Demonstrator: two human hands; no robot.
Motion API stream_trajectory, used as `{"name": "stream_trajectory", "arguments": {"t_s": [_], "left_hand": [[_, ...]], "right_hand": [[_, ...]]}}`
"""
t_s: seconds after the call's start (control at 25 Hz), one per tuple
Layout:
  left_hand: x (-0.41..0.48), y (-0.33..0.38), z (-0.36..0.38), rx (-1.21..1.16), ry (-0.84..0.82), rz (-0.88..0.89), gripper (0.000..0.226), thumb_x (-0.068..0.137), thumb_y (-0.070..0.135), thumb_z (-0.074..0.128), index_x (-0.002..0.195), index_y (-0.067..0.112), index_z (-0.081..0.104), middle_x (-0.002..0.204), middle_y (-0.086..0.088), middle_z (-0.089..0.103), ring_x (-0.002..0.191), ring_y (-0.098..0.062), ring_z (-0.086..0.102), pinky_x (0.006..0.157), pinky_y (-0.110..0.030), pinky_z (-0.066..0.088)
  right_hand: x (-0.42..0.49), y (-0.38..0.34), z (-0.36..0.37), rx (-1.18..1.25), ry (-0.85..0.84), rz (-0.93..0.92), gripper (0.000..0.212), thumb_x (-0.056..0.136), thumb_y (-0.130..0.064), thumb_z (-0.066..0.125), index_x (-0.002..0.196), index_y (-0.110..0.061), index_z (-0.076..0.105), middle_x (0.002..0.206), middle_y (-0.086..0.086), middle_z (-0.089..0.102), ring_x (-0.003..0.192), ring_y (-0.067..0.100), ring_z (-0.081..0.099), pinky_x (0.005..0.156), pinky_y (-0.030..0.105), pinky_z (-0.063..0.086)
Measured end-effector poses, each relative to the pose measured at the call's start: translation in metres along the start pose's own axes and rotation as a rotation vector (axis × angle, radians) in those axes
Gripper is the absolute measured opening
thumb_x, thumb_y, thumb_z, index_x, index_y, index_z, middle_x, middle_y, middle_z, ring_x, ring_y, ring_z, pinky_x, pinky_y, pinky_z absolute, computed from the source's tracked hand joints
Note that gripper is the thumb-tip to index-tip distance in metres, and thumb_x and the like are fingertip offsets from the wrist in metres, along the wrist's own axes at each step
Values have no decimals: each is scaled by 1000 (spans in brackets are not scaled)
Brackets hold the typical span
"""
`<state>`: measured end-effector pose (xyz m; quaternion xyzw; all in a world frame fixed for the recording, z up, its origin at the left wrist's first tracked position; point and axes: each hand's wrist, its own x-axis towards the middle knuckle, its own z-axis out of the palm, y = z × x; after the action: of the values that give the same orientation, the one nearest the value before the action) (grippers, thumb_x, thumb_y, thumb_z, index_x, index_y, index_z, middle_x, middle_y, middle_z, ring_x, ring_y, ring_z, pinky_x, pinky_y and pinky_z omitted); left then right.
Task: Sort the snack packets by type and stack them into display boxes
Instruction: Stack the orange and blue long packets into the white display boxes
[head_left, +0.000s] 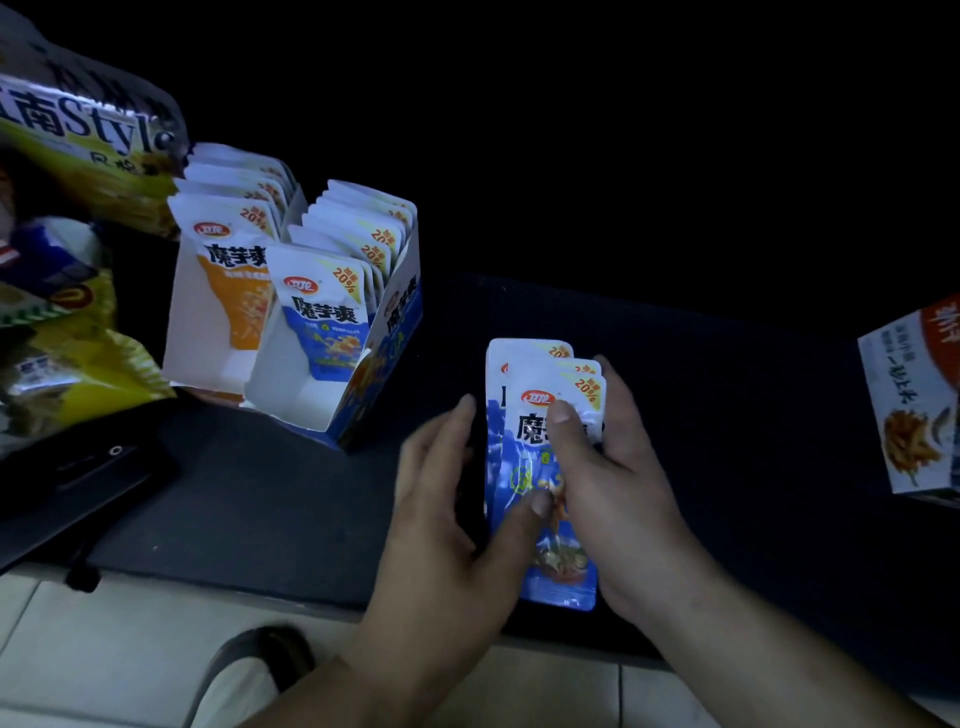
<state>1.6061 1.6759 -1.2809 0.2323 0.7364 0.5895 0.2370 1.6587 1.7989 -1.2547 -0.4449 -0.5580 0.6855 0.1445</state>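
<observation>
A small stack of blue-and-white snack packets (540, 395) stands upright between both hands over the dark table. My right hand (618, 483) grips the stack from the right, thumb pressed on the front packet. My left hand (447, 499) holds it from the left, thumb across the lower front. To the upper left stands a blue display box (400, 332) filled with several blue packets (327, 317). Beside it, further left, a white display box (182, 332) holds several orange packets (234, 270).
Large snack bags (78, 135) pile up at the far left, with a black phone (83, 467) lying below them. An orange-and-white carton (914, 395) sits at the right edge. The dark table (260, 499) ends near me above pale floor tiles (104, 649).
</observation>
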Motion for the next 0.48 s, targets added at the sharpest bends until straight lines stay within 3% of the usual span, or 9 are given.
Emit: {"name": "stream_trajectory", "arguments": {"t_s": [0.08,0.16,0.24,0.32,0.4,0.48], "left_hand": [[-7,14,-2,-155,-102,-131,77,93,34,62,159,42,24,146,30,51,131,10,52,107,-21,48],[-11,27,-8,-153,-137,-90,76,96,37,52,158,52,10,153,37,39,133,18,43,108,-13,42],[-4,36,-24,-161,-163,-6,75,101,29,51,159,50,9,154,38,37,138,15,40,114,-20,40],[10,42,-48,-215,-222,22,73,102,15,53,160,43,18,151,29,48,139,2,47,115,-32,44],[20,50,-75,-253,-247,28,74,101,13,55,157,49,23,146,21,57,126,-14,64,99,-44,57],[23,53,-100,-272,-254,-42,75,99,20,58,148,66,25,142,23,60,99,-30,74,68,-48,64]], "right_hand": [[-12,-13,7,22,-37,-40,53,102,-36,55,142,-65,35,110,-27,72,98,4,74,83,32,61],[-22,-27,16,36,-83,-71,55,100,-40,54,139,-72,31,109,-34,70,97,-2,73,83,24,58],[-22,-42,26,56,-148,-90,66,98,-36,63,139,-73,28,109,-30,72,98,4,74,88,35,59],[-11,-55,33,48,-177,-160,94,85,-17,80,147,-65,27,116,-17,74,105,14,74,92,46,58],[1,-72,41,18,-253,-265,115,68,-1,84,152,-56,28,120,-5,73,109,20,73,89,46,59],[9,-92,53,-43,-388,-293,113,67,5,82,153,-49,32,123,-5,72,110,22,73,86,42,61]]}}
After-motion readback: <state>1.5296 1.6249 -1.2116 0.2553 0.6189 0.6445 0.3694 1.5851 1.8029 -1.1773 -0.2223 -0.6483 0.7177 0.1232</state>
